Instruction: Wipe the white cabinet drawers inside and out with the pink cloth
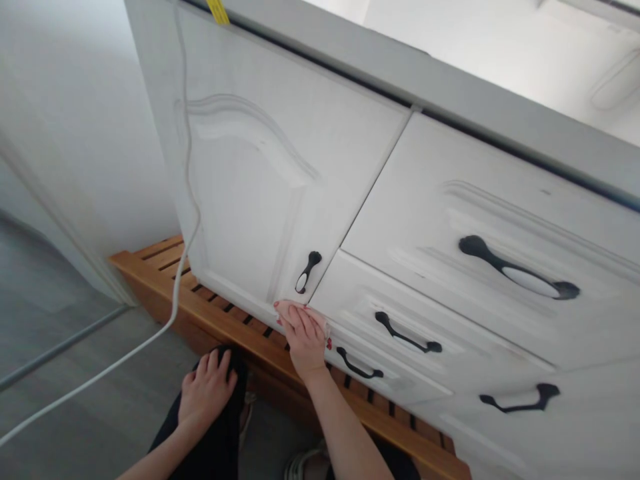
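Note:
My right hand [306,345] presses a pale pink cloth [286,307] with red spots against the white cabinet front. It is at the bottom corner of the cabinet door [240,207], just below the small black-and-white door handle [308,272]. The palm and fingers cover most of the cloth. My left hand [208,390] rests on my dark-clothed knee, its fingers spread over it and holding nothing.
White drawers with black handles [520,270] fill the right side, under a grey countertop edge [340,40]. A slatted wooden bench [220,320] runs along the cabinet's base. A white cable [186,140] hangs down the door and crosses the grey floor [115,407].

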Demonstrator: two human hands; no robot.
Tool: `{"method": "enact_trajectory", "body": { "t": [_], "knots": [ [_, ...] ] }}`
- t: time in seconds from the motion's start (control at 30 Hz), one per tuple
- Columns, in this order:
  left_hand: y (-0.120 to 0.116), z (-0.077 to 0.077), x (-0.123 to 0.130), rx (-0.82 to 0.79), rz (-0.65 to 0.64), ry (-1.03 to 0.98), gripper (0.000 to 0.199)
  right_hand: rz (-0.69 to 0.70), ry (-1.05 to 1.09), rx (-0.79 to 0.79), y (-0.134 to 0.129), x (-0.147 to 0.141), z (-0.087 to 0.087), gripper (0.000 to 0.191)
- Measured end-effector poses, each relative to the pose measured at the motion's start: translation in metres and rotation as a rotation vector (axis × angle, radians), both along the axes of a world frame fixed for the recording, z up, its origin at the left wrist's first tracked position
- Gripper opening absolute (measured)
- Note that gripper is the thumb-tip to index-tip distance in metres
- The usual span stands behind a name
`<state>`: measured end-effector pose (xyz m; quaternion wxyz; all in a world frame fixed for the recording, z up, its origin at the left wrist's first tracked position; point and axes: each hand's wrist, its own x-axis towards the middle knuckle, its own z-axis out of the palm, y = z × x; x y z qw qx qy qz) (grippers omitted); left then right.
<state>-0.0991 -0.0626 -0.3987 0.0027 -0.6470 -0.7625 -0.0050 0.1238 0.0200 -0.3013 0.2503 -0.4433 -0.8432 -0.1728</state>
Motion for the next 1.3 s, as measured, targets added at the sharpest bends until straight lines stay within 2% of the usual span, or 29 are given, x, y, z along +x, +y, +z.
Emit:
{"method": "enact_trajectory", "body": {
  "t": [0.1,0.2,0.3,0.37,0.5,0.57,0.63,0.73,0.9,1.07,1.3],
  "knots": [
    [-0.001,-0.004,-0.001,-0.004,0.009,0.008,0.056,0.068,-0.178,-0.165,-0.009,0.011,-0.025,0.038],
    [-0.002,-0.005,-0.002,0.002,0.009,0.022,0.055,0.105,-0.262,-0.273,-0.019,0.023,-0.045,0.034],
    [-0.003,-0.003,-0.002,0.012,0.005,0.034,0.055,0.101,-0.252,-0.302,-0.021,0.024,-0.047,0.028],
    [-0.003,-0.001,0.0,0.02,-0.004,0.041,0.055,0.09,-0.234,-0.311,-0.018,0.018,-0.035,0.022],
    [-0.001,0.004,0.005,0.033,-0.004,0.058,0.054,0.029,-0.13,-0.2,-0.004,-0.001,0.01,0.026],
    [-0.001,0.006,0.007,0.029,-0.003,0.073,0.054,0.066,-0.14,-0.131,0.001,-0.002,0.03,0.032],
    [-0.002,0.007,0.007,0.024,-0.009,0.095,0.054,0.149,-0.212,-0.104,0.001,0.007,0.041,0.034],
    [-0.005,0.007,0.002,0.007,-0.002,0.103,0.055,0.197,-0.282,-0.103,-0.01,0.037,0.041,0.031],
    [-0.009,0.006,-0.005,0.014,0.009,0.083,0.055,0.095,-0.255,-0.038,-0.045,0.109,0.036,0.022],
    [-0.006,0.004,-0.003,0.001,0.006,0.054,0.056,-0.077,-0.183,0.024,-0.085,0.178,0.041,0.04],
    [-0.005,-0.002,-0.002,0.03,0.019,0.025,0.057,-0.234,-0.139,0.076,-0.125,0.245,0.021,0.054]
  ]
}}
